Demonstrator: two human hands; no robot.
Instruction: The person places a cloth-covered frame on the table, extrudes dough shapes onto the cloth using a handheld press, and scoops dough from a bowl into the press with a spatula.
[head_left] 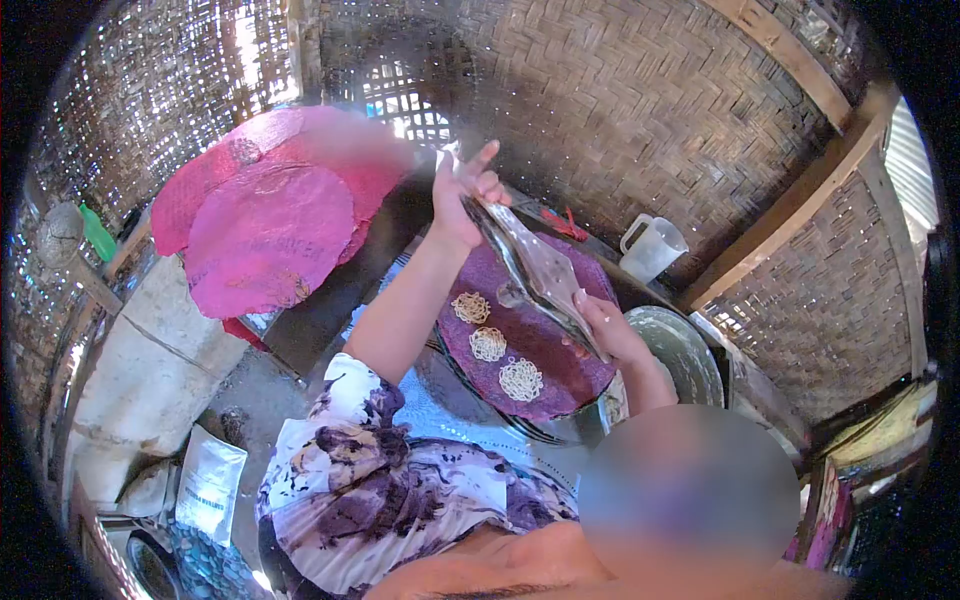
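Note:
My left hand (pixel 466 200) is closed on the upper end of a long, flat thing with dark edges and clear plastic (pixel 540 258), its index finger sticking out. The lower end of this thing is in my right hand (pixel 613 333), the thumb lying along the plastic. I cannot make out its exact kind. It is tilted above a round purple mat (pixel 490 382). Three pale, noodle-like nests lie in a row on the mat: an upper nest (pixel 471 308), a middle nest (pixel 487 344) and a larger lower nest (pixel 520 380). The plastic hides part of the mat.
Beside my right hand stands a round grey tub (pixel 682 350). A translucent jug (pixel 653 248) is behind it, near a red item (pixel 565 224). Large pink sheets (pixel 270 240) lie at the left. Woven bamboo walls (pixel 600 100) enclose the place.

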